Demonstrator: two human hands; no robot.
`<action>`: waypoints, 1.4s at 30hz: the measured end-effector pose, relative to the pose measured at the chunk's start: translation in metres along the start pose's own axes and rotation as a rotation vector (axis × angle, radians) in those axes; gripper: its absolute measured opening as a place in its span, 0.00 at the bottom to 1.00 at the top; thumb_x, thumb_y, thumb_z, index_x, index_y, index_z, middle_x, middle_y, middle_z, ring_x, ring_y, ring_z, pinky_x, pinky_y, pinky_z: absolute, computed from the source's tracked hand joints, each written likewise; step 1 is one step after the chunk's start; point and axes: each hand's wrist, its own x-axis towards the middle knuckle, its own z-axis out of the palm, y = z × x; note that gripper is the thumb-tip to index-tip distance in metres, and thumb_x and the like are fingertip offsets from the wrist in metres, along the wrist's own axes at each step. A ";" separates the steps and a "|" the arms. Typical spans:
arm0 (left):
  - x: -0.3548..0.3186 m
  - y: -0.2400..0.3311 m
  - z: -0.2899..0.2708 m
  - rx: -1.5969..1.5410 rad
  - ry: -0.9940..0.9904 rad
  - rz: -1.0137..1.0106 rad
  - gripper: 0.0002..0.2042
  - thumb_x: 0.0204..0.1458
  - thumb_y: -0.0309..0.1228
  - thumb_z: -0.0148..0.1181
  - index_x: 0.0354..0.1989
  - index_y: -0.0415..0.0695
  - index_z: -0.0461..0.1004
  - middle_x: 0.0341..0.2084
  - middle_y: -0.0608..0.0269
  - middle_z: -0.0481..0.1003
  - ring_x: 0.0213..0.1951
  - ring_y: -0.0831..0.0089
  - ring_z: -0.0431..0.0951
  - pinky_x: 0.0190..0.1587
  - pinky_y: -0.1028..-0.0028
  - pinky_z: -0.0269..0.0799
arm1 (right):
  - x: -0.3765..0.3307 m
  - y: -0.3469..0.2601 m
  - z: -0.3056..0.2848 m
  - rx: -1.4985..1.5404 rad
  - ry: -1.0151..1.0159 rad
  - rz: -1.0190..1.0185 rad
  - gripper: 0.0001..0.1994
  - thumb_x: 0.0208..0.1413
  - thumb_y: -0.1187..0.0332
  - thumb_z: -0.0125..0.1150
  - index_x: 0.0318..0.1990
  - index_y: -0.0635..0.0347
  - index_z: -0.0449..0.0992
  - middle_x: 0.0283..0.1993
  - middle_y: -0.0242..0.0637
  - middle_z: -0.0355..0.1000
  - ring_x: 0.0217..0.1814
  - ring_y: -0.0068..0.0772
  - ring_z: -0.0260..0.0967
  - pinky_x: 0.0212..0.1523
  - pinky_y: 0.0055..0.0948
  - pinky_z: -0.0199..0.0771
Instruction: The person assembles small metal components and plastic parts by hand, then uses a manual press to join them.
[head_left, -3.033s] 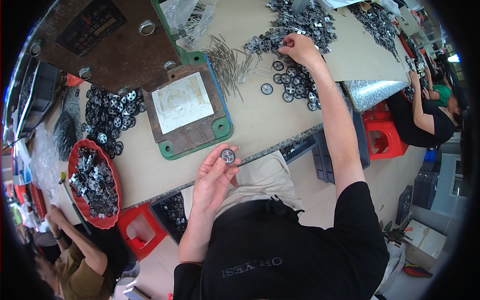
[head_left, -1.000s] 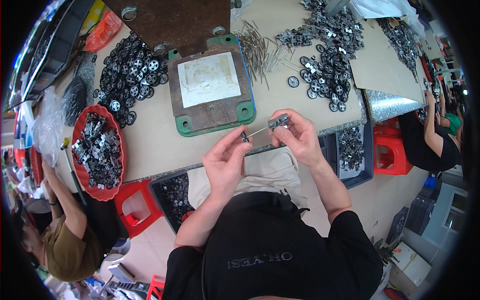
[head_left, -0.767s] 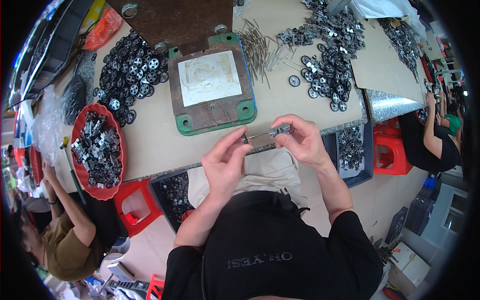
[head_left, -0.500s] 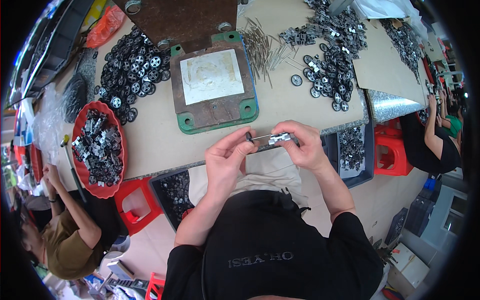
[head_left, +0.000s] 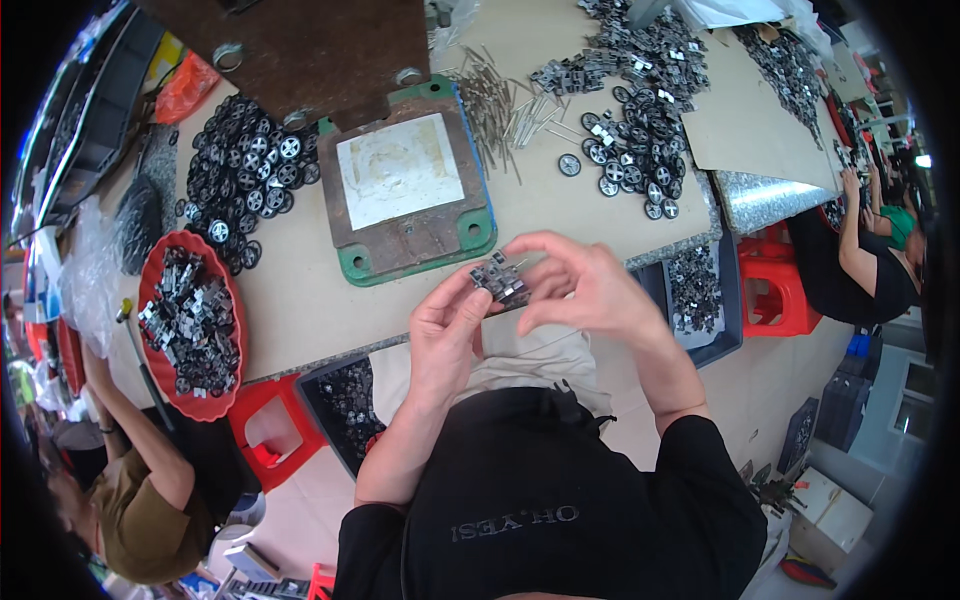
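Observation:
In front of my chest, just off the table's front edge, my left hand [head_left: 442, 335] pinches a small grey-and-black plastic chassis part [head_left: 499, 279]. A thin metal axle appears to stick out of its far right side; whether a wheel sits on its hidden end I cannot tell. Close on the right, my right hand [head_left: 598, 290] has its thumb and fingers apart, curved toward the part, and nothing shows between them. Beyond both hands lies a green-and-brown metal fixture [head_left: 358, 266] with a white pad [head_left: 402, 172].
Black wheels [head_left: 235, 165] heap left of the fixture, more wheels [head_left: 640, 160] to its right beside metal axles [head_left: 500, 105]. A red bowl [head_left: 200, 408] holds grey parts. Grey bins [head_left: 735, 300] and red stools [head_left: 780, 290] stand below the table. Co-workers [head_left: 150, 500] sit on both sides.
The chassis part has passed from my right hand to my left. My right hand has let go and opened. The wheel my left fingers pinched no longer shows. The whole view has shifted slightly.

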 end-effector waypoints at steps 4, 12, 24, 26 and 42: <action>0.001 0.000 -0.003 -0.195 -0.027 -0.048 0.14 0.54 0.23 0.51 0.49 0.35 0.67 0.38 0.57 0.74 0.37 0.73 0.76 0.37 0.78 0.73 | 0.031 0.006 -0.051 -0.705 0.366 -0.136 0.15 0.45 0.73 0.58 0.44 0.61 0.71 0.34 0.36 0.72 0.29 0.26 0.71 0.31 0.22 0.69; 0.005 0.007 -0.003 -0.263 -0.049 -0.075 0.12 0.55 0.23 0.48 0.47 0.35 0.67 0.38 0.54 0.74 0.37 0.64 0.77 0.41 0.72 0.76 | 0.057 0.032 -0.073 -1.042 0.413 -0.302 0.11 0.43 0.76 0.57 0.38 0.62 0.72 0.36 0.41 0.69 0.34 0.44 0.69 0.35 0.34 0.69; 0.008 0.004 -0.002 -0.247 -0.025 -0.080 0.12 0.54 0.22 0.49 0.47 0.37 0.67 0.38 0.53 0.73 0.38 0.63 0.77 0.40 0.73 0.76 | 0.019 0.018 -0.015 0.129 0.229 -0.072 0.11 0.49 0.75 0.60 0.42 0.66 0.75 0.28 0.35 0.73 0.25 0.19 0.68 0.27 0.18 0.70; 0.007 0.004 -0.001 -0.226 -0.037 -0.070 0.12 0.54 0.22 0.49 0.48 0.36 0.66 0.39 0.53 0.73 0.37 0.65 0.77 0.40 0.73 0.76 | 0.018 0.023 -0.011 0.284 0.202 -0.047 0.11 0.49 0.77 0.59 0.42 0.66 0.76 0.28 0.35 0.73 0.25 0.18 0.68 0.27 0.16 0.69; 0.007 0.003 0.000 -0.234 -0.014 -0.057 0.10 0.54 0.22 0.48 0.45 0.37 0.65 0.37 0.55 0.73 0.36 0.68 0.77 0.41 0.73 0.75 | 0.030 0.044 -0.028 -1.038 0.323 -0.493 0.13 0.41 0.76 0.59 0.38 0.64 0.71 0.39 0.39 0.67 0.39 0.39 0.65 0.37 0.33 0.67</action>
